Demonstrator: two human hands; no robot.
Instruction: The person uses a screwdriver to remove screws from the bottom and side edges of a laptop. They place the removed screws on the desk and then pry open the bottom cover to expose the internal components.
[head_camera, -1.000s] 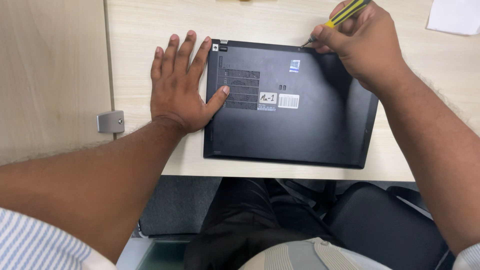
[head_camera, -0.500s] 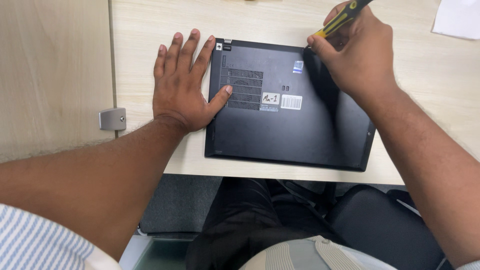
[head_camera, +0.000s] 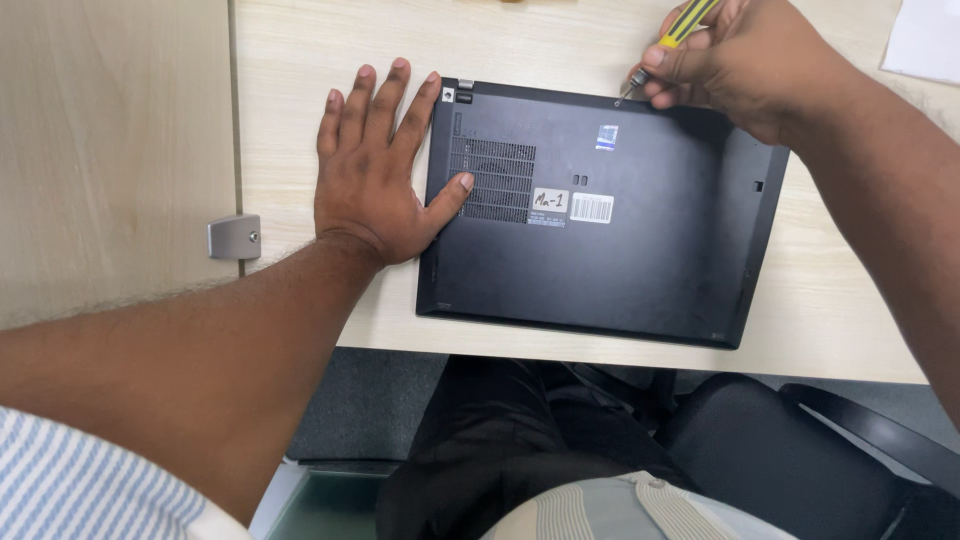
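While the left hand (head_camera: 372, 175) lies flat, fingers spread, half on the surface (head_camera: 300, 60), thumb on the upturned black laptop (head_camera: 640, 250) mid-frame, right hand (head_camera: 745, 60) fingers pinch a yellow screwdriver (head_camera: 672, 40), tip at the laptop's top edge.

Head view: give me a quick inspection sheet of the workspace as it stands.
Surface: light wood desk.
Job's things: black laptop lying bottom-up; yellow-handled screwdriver, tip at a screw on the far edge.
Clutter: white paper at far right corner.
Hands: left hand flat, on desk and laptop's left edge; right hand grips the screwdriver.
Cables: nothing seen.
Surroundings: side panel with metal bracket; black chair below.
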